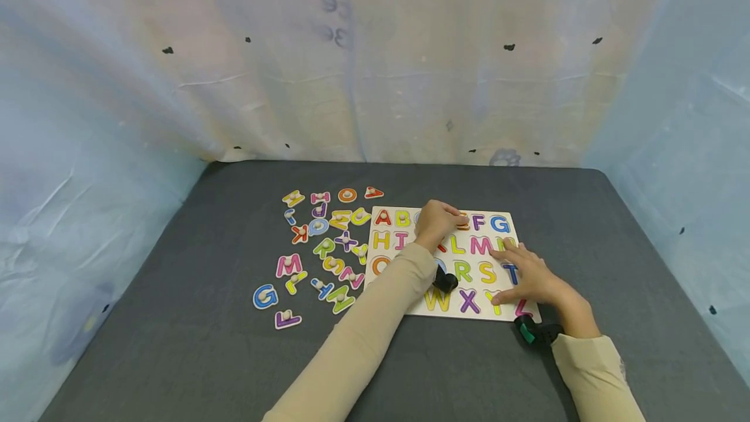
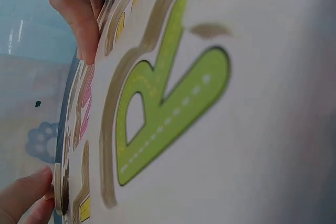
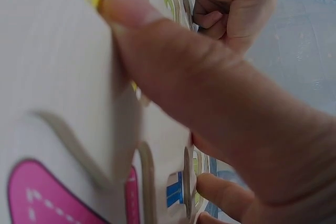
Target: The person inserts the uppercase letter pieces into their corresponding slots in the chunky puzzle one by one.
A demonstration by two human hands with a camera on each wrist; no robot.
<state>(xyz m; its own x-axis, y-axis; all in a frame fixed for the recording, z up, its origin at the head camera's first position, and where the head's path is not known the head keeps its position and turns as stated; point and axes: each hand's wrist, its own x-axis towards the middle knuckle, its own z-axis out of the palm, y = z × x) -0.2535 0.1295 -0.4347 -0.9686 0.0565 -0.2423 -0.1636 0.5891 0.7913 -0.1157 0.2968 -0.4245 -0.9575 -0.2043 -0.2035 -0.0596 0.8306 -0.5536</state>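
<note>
A white alphabet puzzle board [image 1: 448, 313] lies on the dark table, with coloured letters printed in its recesses. My left hand [image 1: 438, 223] reaches over it and pinches an orange letter piece [image 1: 463, 221] in the top row, left of the purple F. In the left wrist view the edge of that piece [image 2: 58, 190] shows at the fingertips. My right hand [image 1: 530, 275] rests on the right part of the board, fingers spread, the thumb by the yellow Y [image 1: 493, 302]. The left forearm hides the board's lower left part.
Many loose knobbed letter pieces are scattered left of the board, among them a blue G [image 1: 265, 296], a purple L [image 1: 288, 320] and an orange O [image 1: 347, 195]. Letter pieces A [image 1: 383, 217] and B [image 1: 402, 217] sit at the board's top left.
</note>
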